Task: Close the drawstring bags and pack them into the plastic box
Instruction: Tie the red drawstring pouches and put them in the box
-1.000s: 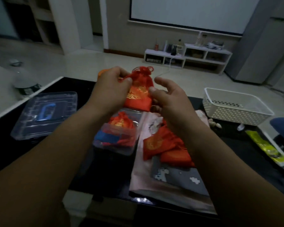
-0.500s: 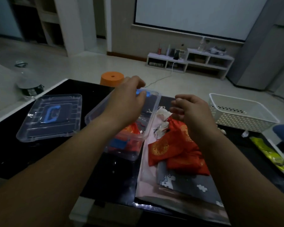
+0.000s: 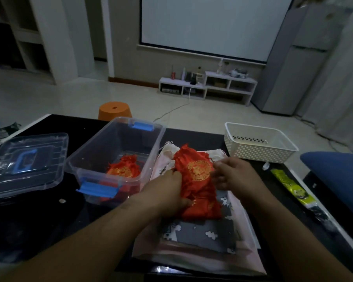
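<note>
While both hands worked over the black glossy table, the heap of red drawstring bags, shiny cloth stamped with round gold emblems, lay on a stack of flat pink and grey patterned pouches just right of the clear plastic box. The left hand gripped the heap at its left edge, its fingers curled against the side of the cloth and its thumb pressed on the red fabric lower down. The right hand met the heap from the other side, its bent fingertips touching the right edge of the top bag; motion blur hid whether it pinched any cloth, so I could not tell how firm its hold was.

The box, with blue latches at its near and far ends, stood open, and one gathered red bag with a gold emblem lay on its floor toward the right wall; more red showed dimly through the near wall. The box's clear lid with a blue handle rested flat on the table just left of it.

A white perforated plastic basket sat at the table's far right, and a yellow-green packet lay along the right edge. Beyond the table stood a round orange stool, a low white shelf unit and a pale projection screen on the wall.
</note>
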A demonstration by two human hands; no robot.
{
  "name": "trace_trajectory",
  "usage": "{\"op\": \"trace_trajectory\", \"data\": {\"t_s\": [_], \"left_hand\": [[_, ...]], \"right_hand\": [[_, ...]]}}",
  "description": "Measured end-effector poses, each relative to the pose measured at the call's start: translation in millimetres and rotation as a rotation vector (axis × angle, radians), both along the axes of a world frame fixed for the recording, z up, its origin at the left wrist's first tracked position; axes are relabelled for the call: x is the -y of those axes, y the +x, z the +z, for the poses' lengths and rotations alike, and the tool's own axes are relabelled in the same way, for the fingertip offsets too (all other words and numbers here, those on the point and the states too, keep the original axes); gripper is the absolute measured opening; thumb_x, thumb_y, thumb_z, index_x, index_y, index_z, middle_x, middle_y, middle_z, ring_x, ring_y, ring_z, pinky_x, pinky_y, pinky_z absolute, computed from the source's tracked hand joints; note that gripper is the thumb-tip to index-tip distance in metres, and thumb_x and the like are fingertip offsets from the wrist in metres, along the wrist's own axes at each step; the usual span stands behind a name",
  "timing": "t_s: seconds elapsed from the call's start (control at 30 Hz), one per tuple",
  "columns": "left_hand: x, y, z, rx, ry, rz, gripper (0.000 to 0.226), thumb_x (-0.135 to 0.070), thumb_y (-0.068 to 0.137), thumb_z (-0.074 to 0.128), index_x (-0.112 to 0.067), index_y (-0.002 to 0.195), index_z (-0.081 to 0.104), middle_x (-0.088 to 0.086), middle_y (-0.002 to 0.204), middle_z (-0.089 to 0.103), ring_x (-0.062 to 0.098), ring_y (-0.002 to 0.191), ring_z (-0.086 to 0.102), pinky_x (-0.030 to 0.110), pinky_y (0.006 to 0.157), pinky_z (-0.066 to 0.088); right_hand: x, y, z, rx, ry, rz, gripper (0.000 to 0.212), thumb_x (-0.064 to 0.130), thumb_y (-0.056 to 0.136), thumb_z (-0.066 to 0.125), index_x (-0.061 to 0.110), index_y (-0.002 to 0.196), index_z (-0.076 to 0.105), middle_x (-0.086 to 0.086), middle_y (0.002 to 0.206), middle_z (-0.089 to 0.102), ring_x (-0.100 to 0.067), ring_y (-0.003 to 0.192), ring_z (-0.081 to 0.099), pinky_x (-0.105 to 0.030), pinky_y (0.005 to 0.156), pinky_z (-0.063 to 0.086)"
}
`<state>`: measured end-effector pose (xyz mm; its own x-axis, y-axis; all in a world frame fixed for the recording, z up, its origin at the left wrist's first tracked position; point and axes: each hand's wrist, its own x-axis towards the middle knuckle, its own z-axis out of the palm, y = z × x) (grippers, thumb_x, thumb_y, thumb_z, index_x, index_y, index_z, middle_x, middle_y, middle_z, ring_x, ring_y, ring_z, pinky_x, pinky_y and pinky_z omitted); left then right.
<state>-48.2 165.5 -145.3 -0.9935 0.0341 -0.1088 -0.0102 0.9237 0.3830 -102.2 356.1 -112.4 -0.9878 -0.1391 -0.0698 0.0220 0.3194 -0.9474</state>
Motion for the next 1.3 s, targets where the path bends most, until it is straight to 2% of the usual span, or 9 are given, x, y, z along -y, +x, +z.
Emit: {"op": "trace_trajectory", "data": {"t_s": [0.2, 0.33, 0.47, 0.53, 0.63, 0.8, 1.0, 1.2, 1.3], "left_hand": [[-1, 0, 4, -0.212, 0.056, 0.021, 0.014, -0.024, 0.093, 0.056, -0.028, 0.086, 0.044, -0.002, 0.097, 0.064, 0.016, 0.08, 0.056, 0.032, 0.067, 0.041], [-5, 4, 36, -0.364, 0.596, 0.13, 0.01, -0.021, 0.102, 0.054, -0.02, 0.092, 0.056, 0.001, 0.08, 0.062, 0.011, 0.066, 0.059, 0.032, 0.062, 0.051], [-7, 6, 56, -0.236, 1.219, 0.311, 0.016, -0.02, 0.106, 0.051, -0.017, 0.111, 0.066, 0.016, 0.104, 0.074, 0.035, 0.099, 0.073, 0.056, 0.093, 0.059], [-10, 4, 52, -0.14, 1.367, 0.384, 0.018, -0.019, 0.106, 0.051, -0.015, 0.113, 0.067, 0.018, 0.105, 0.076, 0.037, 0.102, 0.073, 0.059, 0.096, 0.057], [-19, 0, 33, -0.062, 1.372, 0.427, 0.018, -0.017, 0.106, 0.051, -0.016, 0.113, 0.067, 0.019, 0.105, 0.076, 0.039, 0.1, 0.074, 0.06, 0.092, 0.059], [-28, -10, 12, -0.018, 1.374, 0.422, 0.015, -0.023, 0.102, 0.061, -0.016, 0.111, 0.071, 0.015, 0.102, 0.078, 0.036, 0.097, 0.076, 0.062, 0.089, 0.059], [-27, -22, -1, -0.019, 1.423, 0.53, 0.031, -0.032, 0.104, 0.06, -0.004, 0.101, 0.075, 0.02, 0.097, 0.078, 0.041, 0.097, 0.075, 0.062, 0.094, 0.057], [-32, -30, -1, 0.002, 1.434, 0.53, 0.027, -0.029, 0.102, 0.063, -0.007, 0.095, 0.077, 0.021, 0.1, 0.077, 0.042, 0.1, 0.074, 0.062, 0.095, 0.056], [-33, -34, -1, 0.016, 1.426, 0.528, 0.031, -0.035, 0.104, 0.06, -0.008, 0.103, 0.075, 0.017, 0.1, 0.078, 0.039, 0.1, 0.075, 0.059, 0.095, 0.057]], "right_hand": [[-4, 5, -1, -0.037, 0.107, 0.079, 0.018, 0.02, 0.104, 0.059, 0.01, 0.098, 0.073, -0.006, 0.087, 0.079, -0.015, 0.072, 0.071, -0.028, 0.061, 0.051], [1, 1, 3, -0.043, 0.007, 0.029, 0.026, 0.025, 0.106, 0.055, 0.015, 0.096, 0.076, -0.003, 0.085, 0.079, -0.02, 0.08, 0.072, -0.034, 0.07, 0.051], [9, 5, 9, 0.046, -0.104, 0.053, 0.043, 0.051, 0.108, 0.043, 0.025, 0.105, 0.077, 0.01, 0.093, 0.08, -0.009, 0.091, 0.074, -0.035, 0.085, 0.053], [16, 9, 11, 0.159, -0.203, 0.098, 0.048, 0.065, 0.103, 0.042, 0.03, 0.113, 0.074, 0.009, 0.095, 0.081, -0.011, 0.095, 0.076, -0.04, 0.094, 0.056], [21, 11, 4, 0.251, -0.306, 0.126, 0.057, 0.072, 0.095, 0.052, 0.027, 0.124, 0.072, -0.005, 0.111, 0.08, -0.026, 0.106, 0.076, -0.052, 0.101, 0.055], [19, 14, -8, 0.106, -0.149, 0.063, 0.02, 0.024, 0.103, 0.063, 0.013, 0.103, 0.08, -0.01, 0.098, 0.081, -0.027, 0.095, 0.078, -0.053, 0.096, 0.059], [17, 7, -16, 0.15, -0.187, 0.013, 0.024, 0.027, 0.104, 0.063, 0.01, 0.106, 0.079, -0.013, 0.1, 0.08, -0.031, 0.096, 0.078, -0.052, 0.094, 0.06], [19, 1, -12, 0.284, -0.42, -0.073, 0.025, 0.026, 0.105, 0.06, 0.008, 0.116, 0.074, -0.015, 0.102, 0.08, -0.028, 0.093, 0.079, -0.041, 0.077, 0.063], [15, 3, -6, 0.355, -0.527, -0.095, 0.021, 0.023, 0.104, 0.06, 0.008, 0.105, 0.074, -0.008, 0.084, 0.081, -0.018, 0.07, 0.079, -0.03, 0.054, 0.06]]}}
